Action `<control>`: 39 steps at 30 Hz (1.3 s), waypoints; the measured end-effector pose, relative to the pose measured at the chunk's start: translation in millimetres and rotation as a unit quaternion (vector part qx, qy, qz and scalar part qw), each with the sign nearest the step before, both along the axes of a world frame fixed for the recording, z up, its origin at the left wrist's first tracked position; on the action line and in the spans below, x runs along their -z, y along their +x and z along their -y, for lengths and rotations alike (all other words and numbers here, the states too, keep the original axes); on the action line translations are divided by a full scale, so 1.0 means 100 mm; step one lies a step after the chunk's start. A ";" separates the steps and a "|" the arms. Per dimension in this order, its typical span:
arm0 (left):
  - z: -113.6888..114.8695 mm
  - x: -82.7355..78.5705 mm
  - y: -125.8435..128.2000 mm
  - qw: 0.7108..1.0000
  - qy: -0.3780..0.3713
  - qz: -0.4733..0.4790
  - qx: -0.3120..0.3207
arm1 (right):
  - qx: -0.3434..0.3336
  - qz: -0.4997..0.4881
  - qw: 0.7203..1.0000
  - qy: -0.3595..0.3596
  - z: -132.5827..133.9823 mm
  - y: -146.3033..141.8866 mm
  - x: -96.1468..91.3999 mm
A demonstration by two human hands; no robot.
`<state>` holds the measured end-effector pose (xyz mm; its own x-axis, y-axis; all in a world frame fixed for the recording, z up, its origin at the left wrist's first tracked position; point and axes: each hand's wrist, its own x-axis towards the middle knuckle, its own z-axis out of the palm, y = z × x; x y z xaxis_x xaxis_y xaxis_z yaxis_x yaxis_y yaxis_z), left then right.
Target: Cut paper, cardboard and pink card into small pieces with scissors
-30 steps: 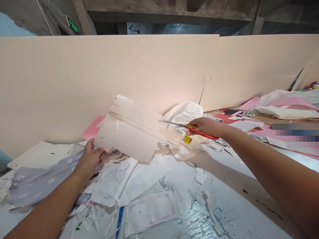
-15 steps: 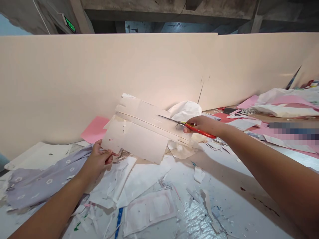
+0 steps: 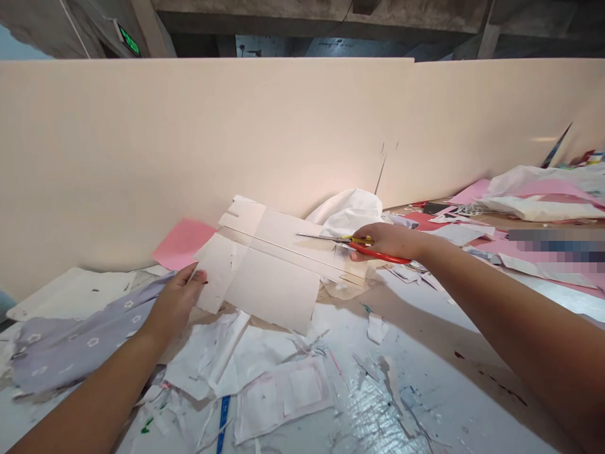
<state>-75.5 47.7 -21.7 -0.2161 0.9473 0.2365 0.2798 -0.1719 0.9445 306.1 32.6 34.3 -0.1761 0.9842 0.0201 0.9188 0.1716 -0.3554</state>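
- Around the view's centre, a creased white card sheet [image 3: 283, 268] lies tilted over scraps
- At 8 o'clock, the left hand [image 3: 182, 290] pinches its edge between thumb and fingers
- At 3 o'clock, the right hand [image 3: 380, 241] grips red-and-yellow-handled scissors [image 3: 348, 240], blades over the sheet and pointing toward 9 o'clock
- Pink paper [image 3: 182, 243] at 9 o'clock, lilac flower-patterned fabric [image 3: 89, 347] at 8
- Blue strip [image 3: 223, 425] at 7 o'clock
- Cream partition [image 3: 265, 126] across 12 o'clock, green lit sign [image 3: 128, 41] above it at 10

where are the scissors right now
In the head view, the scissors are right of centre in the right hand, pointing left across the white card, just below the white bundle.
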 end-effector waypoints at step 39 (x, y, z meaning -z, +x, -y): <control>-0.13 -0.06 -0.29 0.985 -0.028 0.068 0.154 | -0.008 0.049 0.996 0.072 0.06 -0.09 0.03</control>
<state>-104.1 60.3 -15.9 0.0566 0.9837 0.1708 0.0921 -0.1754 0.9802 297.1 27.0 31.5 -0.1995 0.9694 0.1430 0.9444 0.2292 -0.2356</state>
